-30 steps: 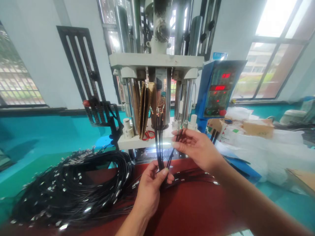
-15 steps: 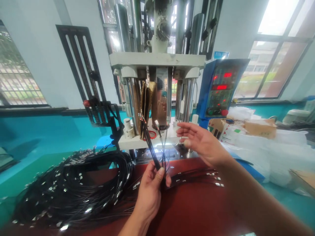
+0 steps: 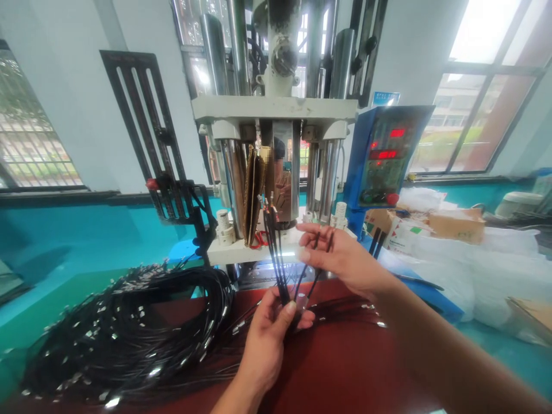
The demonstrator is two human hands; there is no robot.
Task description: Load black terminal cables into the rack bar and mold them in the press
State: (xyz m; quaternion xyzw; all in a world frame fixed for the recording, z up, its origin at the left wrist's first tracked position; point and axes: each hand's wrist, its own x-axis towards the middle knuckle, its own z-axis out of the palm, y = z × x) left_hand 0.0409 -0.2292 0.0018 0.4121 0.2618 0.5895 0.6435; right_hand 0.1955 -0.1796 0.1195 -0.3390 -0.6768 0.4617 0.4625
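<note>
My left hand [image 3: 276,322] is closed around a bunch of thin black cables [image 3: 278,270] and holds them upright above the dark red table [image 3: 345,362]. Their tips, with small metal connectors and some red, fan out at the top. Two cables [image 3: 314,276] lean apart to the right, and their upper ends cross in front of my right hand. That right hand [image 3: 334,250] is raised with its fingers stretched and thumb apart; I see no grip on the cables. Beneath my hands, more cables [image 3: 345,310] with silvery ends lie on the table.
A large coil of black cables [image 3: 129,328] covers the table's left side. Ahead stands a press machine [image 3: 276,109] with upright cardboard [image 3: 253,195] and red-handled scissors [image 3: 259,239] on its base. A blue control box [image 3: 390,155] is at the right, near white bags [image 3: 495,276].
The cables in my left hand have spread apart, with two now leaning right toward my right hand. My right hand has moved slightly left and down, closer to them.
</note>
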